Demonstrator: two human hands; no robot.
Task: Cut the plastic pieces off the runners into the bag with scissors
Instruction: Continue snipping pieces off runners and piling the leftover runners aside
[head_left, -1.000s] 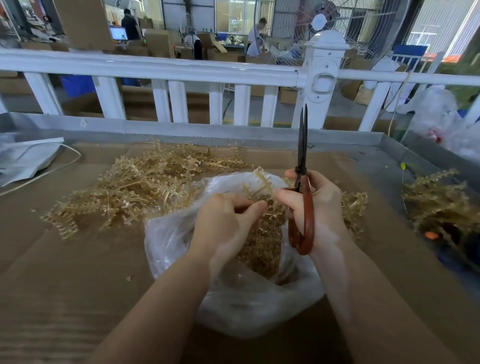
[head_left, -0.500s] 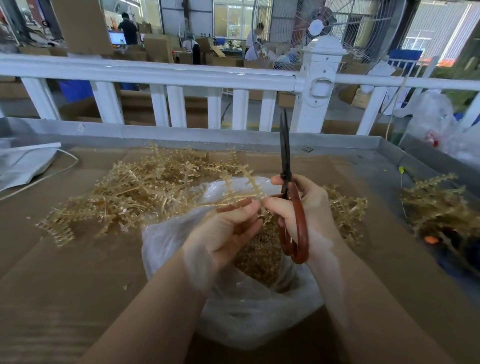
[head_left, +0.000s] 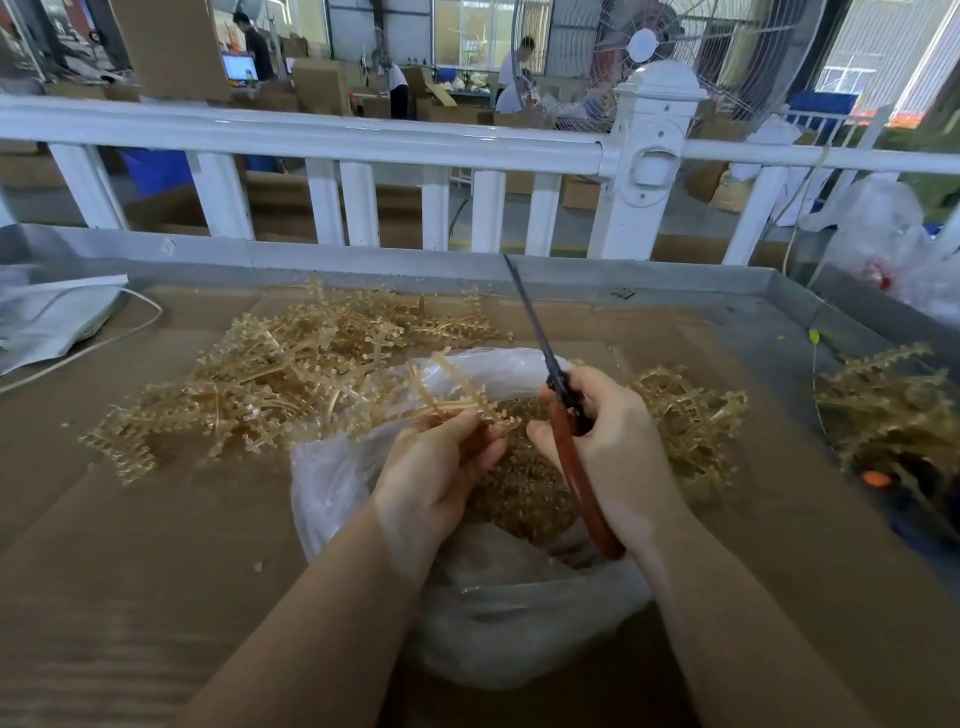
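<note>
Brown cardboard-lined worktable (head_left: 130, 519) with grey metal rim (head_left: 363, 257). Behind, white railing (head_left: 311, 137) with capped post (head_left: 647, 156). Beyond, large cage fan (head_left: 675, 47), stacked cardboard boxes (head_left: 317, 85), lit monitor (head_left: 240, 66), workers standing, bright windows (head_left: 457, 31).

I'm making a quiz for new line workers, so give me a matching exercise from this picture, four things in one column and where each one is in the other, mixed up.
Things:
1. scissors
2. runner
3. bag
4. pile of runners

Places:
A. gripped in the left hand
B. on the cardboard, behind and left of the bag
C. gripped in the right hand, blades pointing up and away
D. open, under both hands, cut pieces inside

Pairs: 1-C, 2-A, 3-D, 4-B
</note>
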